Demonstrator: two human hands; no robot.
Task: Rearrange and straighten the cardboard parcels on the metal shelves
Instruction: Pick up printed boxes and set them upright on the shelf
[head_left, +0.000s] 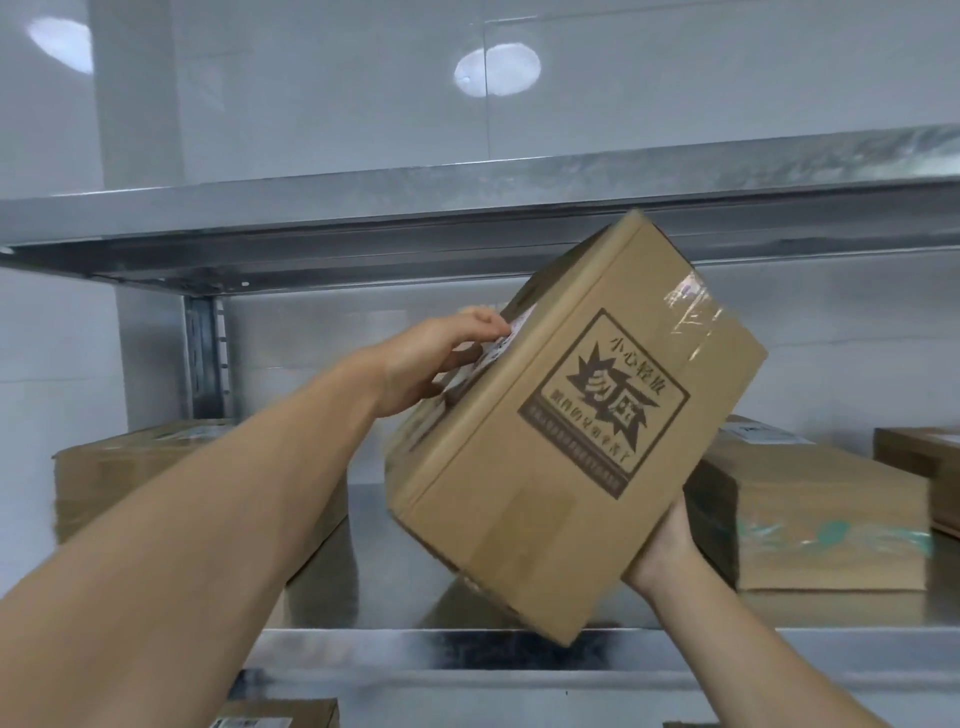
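held parcel (571, 426): a brown cardboard box carried between both hands, tilted so its top corner leans right, in the air in front of the middle shelf.
left hand (431, 358): on the box's upper left face, with fingers bent down onto a white label (498, 348) and gripping that side.
right hand (662, 551): under the box's lower right edge, with the palm against the cardboard; the fingers are hidden behind the box, so i cannot tell how far they curl.
box markings: a dark printed square stamp (608, 400) with chinese characters faces the camera; clear tape (691, 306) crosses the upper right corner.
middle shelf (467, 644): a grey metal shelf below and behind both hands.
upper shelf (363, 208): a metal shelf above the hands.
left parcel (104, 467): lies on the middle shelf, behind the left forearm.
right parcel (810, 519): lies flat on the middle shelf, just right of the right hand, with green-printed tape on its front.
far parcel (919, 457): further right, at the picture's edge.
low parcel (280, 714): a box corner showing under the left forearm, on a lower level.
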